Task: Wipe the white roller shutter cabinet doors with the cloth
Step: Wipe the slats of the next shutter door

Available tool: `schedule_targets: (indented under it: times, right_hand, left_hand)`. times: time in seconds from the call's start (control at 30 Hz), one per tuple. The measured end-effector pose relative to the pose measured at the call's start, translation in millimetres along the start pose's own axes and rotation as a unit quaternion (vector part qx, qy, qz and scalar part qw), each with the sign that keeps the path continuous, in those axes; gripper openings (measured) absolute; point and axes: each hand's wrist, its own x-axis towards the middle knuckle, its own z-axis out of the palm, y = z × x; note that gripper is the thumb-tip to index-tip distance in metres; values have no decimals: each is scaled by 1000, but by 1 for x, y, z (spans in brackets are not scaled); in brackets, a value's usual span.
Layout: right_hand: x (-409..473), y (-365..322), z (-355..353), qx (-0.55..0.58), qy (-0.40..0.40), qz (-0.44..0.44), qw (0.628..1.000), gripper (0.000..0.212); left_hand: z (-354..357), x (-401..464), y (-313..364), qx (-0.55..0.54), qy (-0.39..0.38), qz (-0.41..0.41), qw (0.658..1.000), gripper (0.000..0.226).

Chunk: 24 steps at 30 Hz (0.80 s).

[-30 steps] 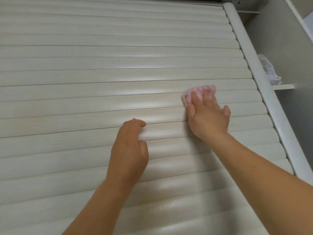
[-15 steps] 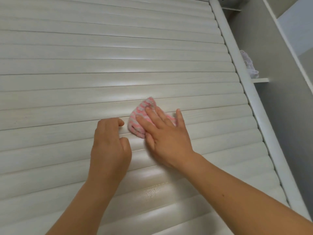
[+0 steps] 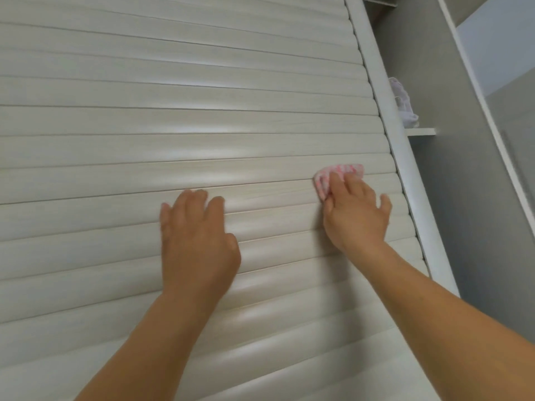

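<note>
white roller shutter door (image 3: pixel 179 131) of horizontal slats across nearly the whole view, framed at right by a white side rail (image 3: pixel 402 157). one pink-and-white cloth (image 3: pixel 337 173) flat on a slat near that rail, under the straight fingertips (image 3: pixel 335 180) of the right hand (image 3: pixel 356 218). left hand (image 3: pixel 197 241) on the slats, fingers relaxed, holding nothing. one white bundle (image 3: pixel 404 104) on a shelf (image 3: pixel 421 131) beyond.
</note>
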Motion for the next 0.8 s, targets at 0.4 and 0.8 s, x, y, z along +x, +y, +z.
schedule_targets:
  times: [0.4, 0.8]
  right_hand:
    - [11, 3, 4, -22, 105, -208, 972, 41]
    - [57, 103, -9, -81, 70, -80, 991, 34]
  left_hand:
    - [40, 12, 56, 21, 31, 16, 999, 57]
    - [44, 15, 62, 82, 45, 6, 996, 56]
